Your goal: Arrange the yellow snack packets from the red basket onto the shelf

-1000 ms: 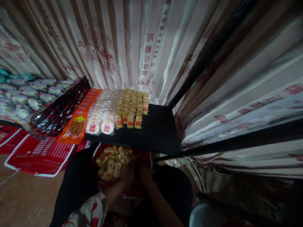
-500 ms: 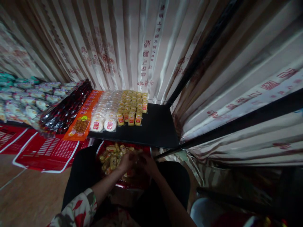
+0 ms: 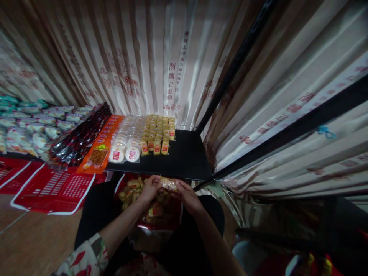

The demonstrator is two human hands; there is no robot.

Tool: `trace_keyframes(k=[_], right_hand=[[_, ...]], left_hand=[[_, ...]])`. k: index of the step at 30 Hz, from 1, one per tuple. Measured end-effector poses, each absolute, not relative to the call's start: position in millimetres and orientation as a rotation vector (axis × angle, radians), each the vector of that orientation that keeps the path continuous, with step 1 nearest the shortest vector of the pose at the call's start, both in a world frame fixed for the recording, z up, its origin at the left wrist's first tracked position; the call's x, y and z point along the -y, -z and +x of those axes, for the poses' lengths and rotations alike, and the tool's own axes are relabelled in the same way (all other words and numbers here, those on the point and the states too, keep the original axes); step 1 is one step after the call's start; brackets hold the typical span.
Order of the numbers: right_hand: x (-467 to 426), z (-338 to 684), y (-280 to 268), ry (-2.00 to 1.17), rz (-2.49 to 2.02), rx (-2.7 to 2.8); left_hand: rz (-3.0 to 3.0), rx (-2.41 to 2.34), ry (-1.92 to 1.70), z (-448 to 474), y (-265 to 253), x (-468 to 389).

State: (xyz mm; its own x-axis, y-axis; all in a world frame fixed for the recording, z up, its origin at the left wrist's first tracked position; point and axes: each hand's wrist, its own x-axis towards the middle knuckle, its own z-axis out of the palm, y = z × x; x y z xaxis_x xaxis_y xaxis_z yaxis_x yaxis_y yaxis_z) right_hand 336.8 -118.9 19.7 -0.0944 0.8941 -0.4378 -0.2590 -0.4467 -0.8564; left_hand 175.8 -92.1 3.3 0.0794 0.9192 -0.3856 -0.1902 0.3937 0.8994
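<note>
Between my left hand (image 3: 151, 189) and my right hand (image 3: 188, 195) is a small yellow wrapped snack (image 3: 168, 184), pinched at its two ends. It is held over a red basket (image 3: 180, 214) between my knees, just below the shelf's front edge. More yellow wrapped snacks (image 3: 133, 191) lie loose and jumbled in that basket, partly hidden by my hands and forearms. On the black shelf (image 3: 184, 153), similar yellow packets (image 3: 157, 145) stand in rows beside round white packaged cakes (image 3: 132, 153).
Left along the shelf are an orange snack bag (image 3: 97, 157), dark shiny packets (image 3: 80, 134) and several white packets (image 3: 37, 120). Red baskets (image 3: 57, 188) with white handles stand on the floor below. Pleated curtains (image 3: 149, 57) and black frame bars (image 3: 238, 61) enclose the shelf.
My hands have come up out of the basket toward the shelf edge, and the yellow wrapped snack now shows between them. The view has shifted slightly.
</note>
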Motion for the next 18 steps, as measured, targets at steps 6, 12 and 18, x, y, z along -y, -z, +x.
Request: trace_keyframes(k=[6,12,18], right_hand=[[124,335,-31,-1.818,-1.214,0.64],[128,337,-30,-1.639,-1.177,0.64],[129,344,-30,-1.436,-1.177,0.649]], left_hand=[[0.87,-1.148,-1.029,177,-12,99],[1.21,-1.3,-1.014,176,-34,104],[1.396,-1.274,-1.205,174,-118,134]])
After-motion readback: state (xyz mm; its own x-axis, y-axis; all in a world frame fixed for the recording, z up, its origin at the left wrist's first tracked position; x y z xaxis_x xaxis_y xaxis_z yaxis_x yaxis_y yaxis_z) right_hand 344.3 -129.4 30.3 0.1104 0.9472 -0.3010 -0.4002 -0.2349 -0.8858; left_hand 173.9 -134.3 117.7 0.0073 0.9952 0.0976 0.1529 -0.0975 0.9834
